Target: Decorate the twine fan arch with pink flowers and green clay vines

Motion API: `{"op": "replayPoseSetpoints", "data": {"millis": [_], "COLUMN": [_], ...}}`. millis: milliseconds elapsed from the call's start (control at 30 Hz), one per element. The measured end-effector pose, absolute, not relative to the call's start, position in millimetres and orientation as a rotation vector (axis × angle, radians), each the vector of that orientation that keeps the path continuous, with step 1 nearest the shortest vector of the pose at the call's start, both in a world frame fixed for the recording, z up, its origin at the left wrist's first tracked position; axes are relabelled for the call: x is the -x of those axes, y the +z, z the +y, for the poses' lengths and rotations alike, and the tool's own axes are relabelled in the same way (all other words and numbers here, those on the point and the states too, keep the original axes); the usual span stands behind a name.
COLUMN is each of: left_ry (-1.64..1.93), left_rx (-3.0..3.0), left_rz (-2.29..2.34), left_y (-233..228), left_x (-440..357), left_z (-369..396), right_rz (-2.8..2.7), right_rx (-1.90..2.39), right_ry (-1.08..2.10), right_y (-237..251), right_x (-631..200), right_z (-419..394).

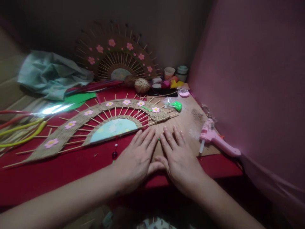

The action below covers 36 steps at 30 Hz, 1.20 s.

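My left hand and my right hand lie flat, palms down, side by side on a brown cardboard sheet at the table's front edge, thumbs touching. Neither holds anything. Just beyond my left fingertips lies a half-round fan of wooden sticks and woven jute, with a pale blue centre and pink paper flowers. A string with a dark red bead hangs from it beside my left wrist. A small green bit shows between my hands.
A pink glue gun lies right of my right hand. A second flowered fan stands at the back, with a twine ball, small cups, a green piece in plastic, a teal cloth and yellow cords. A pink wall is on the right.
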<state>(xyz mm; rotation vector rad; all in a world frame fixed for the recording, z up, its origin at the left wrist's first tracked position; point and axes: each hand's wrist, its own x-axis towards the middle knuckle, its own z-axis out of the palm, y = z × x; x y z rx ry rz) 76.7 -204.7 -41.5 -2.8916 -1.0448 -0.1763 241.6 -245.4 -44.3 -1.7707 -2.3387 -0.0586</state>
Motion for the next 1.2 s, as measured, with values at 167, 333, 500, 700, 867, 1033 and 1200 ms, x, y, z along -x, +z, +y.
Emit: {"op": "replayPoseSetpoints", "data": {"millis": [167, 333, 500, 700, 867, 1033, 1200], "left_ry": [-0.186, -0.166, -0.206, -0.310, -0.295, -0.268, -0.252], "left_rx": [2.855, 2.854, 2.874, 2.860, 2.874, 2.899, 2.888], "left_rz": [-1.005, -0.966, -1.073, -1.097, -1.073, -1.040, -1.029], "left_y": [-41.8, -43.6, -34.3, -36.6, -37.4, -39.2, -45.0], "left_x": [-76.3, -75.2, -73.2, -54.3, -65.0, -68.0, -62.4], "left_z": [-204.5, -208.7, -194.4, -200.2, -198.1, -201.2, -209.1], "right_rz": [-2.354, -2.379, -2.336, -2.288, -2.294, -2.337, -2.356], "right_rx": [1.774, 1.767, 1.808, 1.806, 1.751, 1.700, 1.671], "right_ry": [-0.047, -0.020, -0.081, -0.165, -0.150, -0.055, -0.033], "right_y": [-42.0, -44.4, -37.2, -38.3, -39.7, -41.4, -46.7], "right_x": [-240.9, -238.7, -244.9, -260.6, -249.9, -238.7, -239.1], "right_z": [-246.6, -250.9, -236.3, -257.2, -248.4, -240.8, -250.3]}}
